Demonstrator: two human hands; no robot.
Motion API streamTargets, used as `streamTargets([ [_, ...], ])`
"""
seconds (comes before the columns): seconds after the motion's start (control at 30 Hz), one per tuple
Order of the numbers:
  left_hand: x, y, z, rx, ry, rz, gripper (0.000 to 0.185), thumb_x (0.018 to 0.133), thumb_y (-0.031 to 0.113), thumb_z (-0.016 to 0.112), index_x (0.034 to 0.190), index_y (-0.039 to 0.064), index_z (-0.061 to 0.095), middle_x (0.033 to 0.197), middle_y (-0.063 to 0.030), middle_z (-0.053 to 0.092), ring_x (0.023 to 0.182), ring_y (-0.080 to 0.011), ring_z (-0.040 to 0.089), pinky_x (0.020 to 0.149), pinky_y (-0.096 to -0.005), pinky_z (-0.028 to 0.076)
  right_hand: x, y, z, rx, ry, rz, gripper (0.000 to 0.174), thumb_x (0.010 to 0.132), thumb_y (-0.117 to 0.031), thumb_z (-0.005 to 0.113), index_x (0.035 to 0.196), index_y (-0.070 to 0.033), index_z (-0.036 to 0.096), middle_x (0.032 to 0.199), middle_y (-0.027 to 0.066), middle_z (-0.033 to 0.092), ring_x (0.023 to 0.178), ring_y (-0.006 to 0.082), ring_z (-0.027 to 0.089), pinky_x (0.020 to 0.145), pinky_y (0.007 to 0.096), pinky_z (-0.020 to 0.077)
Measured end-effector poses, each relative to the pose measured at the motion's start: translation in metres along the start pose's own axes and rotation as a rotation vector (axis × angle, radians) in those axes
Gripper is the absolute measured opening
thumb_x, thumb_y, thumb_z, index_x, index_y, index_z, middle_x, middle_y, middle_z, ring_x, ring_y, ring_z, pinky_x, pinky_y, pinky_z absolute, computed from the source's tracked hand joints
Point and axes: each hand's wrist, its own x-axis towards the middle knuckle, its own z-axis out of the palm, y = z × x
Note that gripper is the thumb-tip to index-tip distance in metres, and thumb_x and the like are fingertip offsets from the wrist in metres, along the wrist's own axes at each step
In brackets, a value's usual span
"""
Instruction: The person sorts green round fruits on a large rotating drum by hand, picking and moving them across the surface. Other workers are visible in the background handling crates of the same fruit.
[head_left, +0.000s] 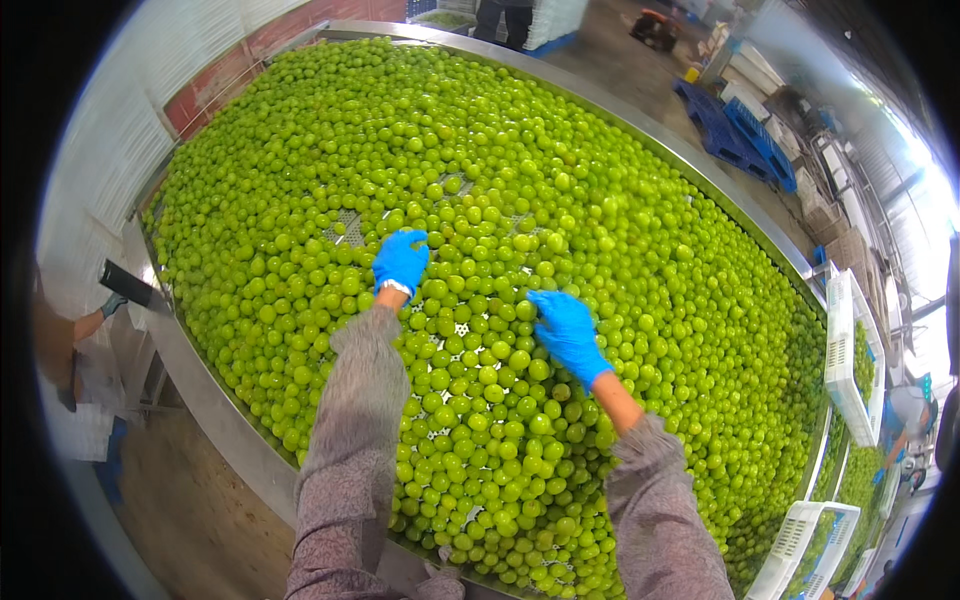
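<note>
A thick spread of round green fruit (270, 313), likely plums, covers a perforated metal sorting table (347, 226). My left hand (401, 262), in a blue glove, is over the fruit near the middle, its fingers bent and pointing away from me. Lower and to the right, my right hand (568, 330), gloved the same way, reaches left with its fingertips beside several fruits. Whether either hand grips a fruit is hidden by the gloves. Between my hands and below them the layer is thinner, and the holed surface shows through. A few fruits near my right wrist look brownish.
A steel rim (225, 420) borders the table. White plastic crates (840, 352) with fruit stand at the right edge, and another worker (904, 420) is beyond them. At left, a gloved hand (114, 304) is near a dark cylinder (126, 282). Blue pallets (739, 135) lie on the floor.
</note>
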Motion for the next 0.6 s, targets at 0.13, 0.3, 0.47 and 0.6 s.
streamTargets([
  [0.13,0.039,0.011,0.046,0.263,-0.200,0.023,0.037,0.078,0.030,0.073,0.112,0.015,0.070,0.114,-0.0137,0.066,0.106,-0.0335,0.061,0.092,-0.0433,0.050,-0.007,-0.013,0.024,-0.310,0.021,-0.086,0.061,0.075,-0.004,0.062,0.135,-0.009,0.050,0.125,0.0158,0.055,0.107,0.0393,0.053,0.096,0.0465,0.0443],
  [0.3,0.058,0.010,0.079,0.440,-0.403,0.061,0.042,0.076,0.033,0.074,0.112,0.013,0.066,0.116,-0.0164,0.063,0.105,-0.0380,0.060,0.088,-0.0454,0.051,-0.059,-0.067,-0.028,0.262,-0.190,-0.108,0.063,0.082,-0.013,0.063,0.142,-0.011,0.044,0.127,0.0178,0.056,0.104,0.0400,0.059,0.084,0.0462,0.0521],
  [0.47,0.053,0.028,0.104,0.387,-0.321,0.064,0.027,0.080,0.031,0.069,0.093,0.008,0.063,0.085,-0.0146,0.066,0.077,-0.0365,0.065,0.068,-0.0453,0.052,-0.049,0.011,-0.009,-0.004,0.003,-0.029,0.051,0.080,-0.005,0.059,0.130,-0.009,0.052,0.122,0.0188,0.057,0.110,0.0374,0.057,0.089,0.0454,0.0482],
  [0.6,0.021,-0.021,0.067,-0.674,-0.167,-0.345,0.027,0.085,0.032,0.066,0.099,0.008,0.065,0.083,-0.0069,0.065,0.073,-0.0211,0.063,0.059,-0.0342,0.049,0.009,0.053,0.038,-0.095,0.155,-0.045,0.043,0.081,-0.009,0.059,0.124,-0.009,0.059,0.128,0.0155,0.056,0.122,0.0378,0.050,0.107,0.0483,0.0369],
])
